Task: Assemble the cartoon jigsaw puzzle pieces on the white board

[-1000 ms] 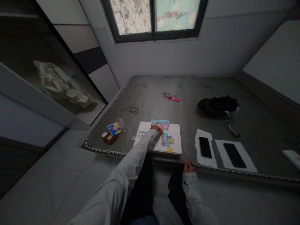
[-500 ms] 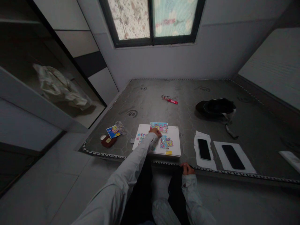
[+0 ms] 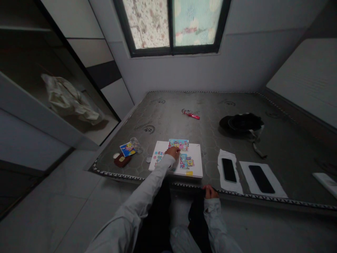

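My left hand (image 3: 173, 152) is over the white board (image 3: 198, 158), its fingers drawn together in a pinch near the lower edge of a colourful cartoon picture card (image 3: 182, 143). Whatever is between the fingertips is too small to make out. To the right of this hand lies a partly joined cartoon jigsaw puzzle (image 3: 184, 161). Several loose puzzle pieces (image 3: 158, 155) are spread on its left, some behind the hand and sleeve. My right hand (image 3: 210, 192), fingers curled, rests at my knee by the mattress edge; its inner side is hidden.
Left of the board are a blue-yellow card (image 3: 128, 149), clear plastic packaging (image 3: 135, 144) and a brown case (image 3: 122, 160). A red item (image 3: 192, 115) lies farther back. On the right are a dark cap (image 3: 240, 123) and two phones (image 3: 229, 170) on white sheets.
My left hand has shifted slightly left and down, away from the joined puzzle. My right hand stays at the knee. The view has tilted up a little.
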Demonstrator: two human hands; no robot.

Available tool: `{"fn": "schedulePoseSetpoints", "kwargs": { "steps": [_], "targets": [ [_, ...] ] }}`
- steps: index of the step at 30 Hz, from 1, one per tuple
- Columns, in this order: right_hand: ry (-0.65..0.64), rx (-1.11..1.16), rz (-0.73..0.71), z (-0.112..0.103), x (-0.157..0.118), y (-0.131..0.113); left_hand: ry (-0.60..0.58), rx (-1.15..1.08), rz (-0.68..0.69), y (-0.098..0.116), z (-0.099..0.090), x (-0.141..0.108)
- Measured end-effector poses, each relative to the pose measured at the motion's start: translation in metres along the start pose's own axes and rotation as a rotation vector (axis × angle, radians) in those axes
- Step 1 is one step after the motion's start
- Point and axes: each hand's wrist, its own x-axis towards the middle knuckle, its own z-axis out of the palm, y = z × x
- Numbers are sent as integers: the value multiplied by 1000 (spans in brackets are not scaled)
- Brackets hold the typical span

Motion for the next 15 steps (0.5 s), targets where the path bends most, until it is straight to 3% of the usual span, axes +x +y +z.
{"fn": "schedulePoseSetpoints", "kwargs": {
  "steps": [7,15],
  "targets": [
    [5,-3,7,1,0,0,-35,131,39,8,39,-41],
    [-1,-56,-21,0,7,0,-11,149,8,15,54,-39]
  ]
}}
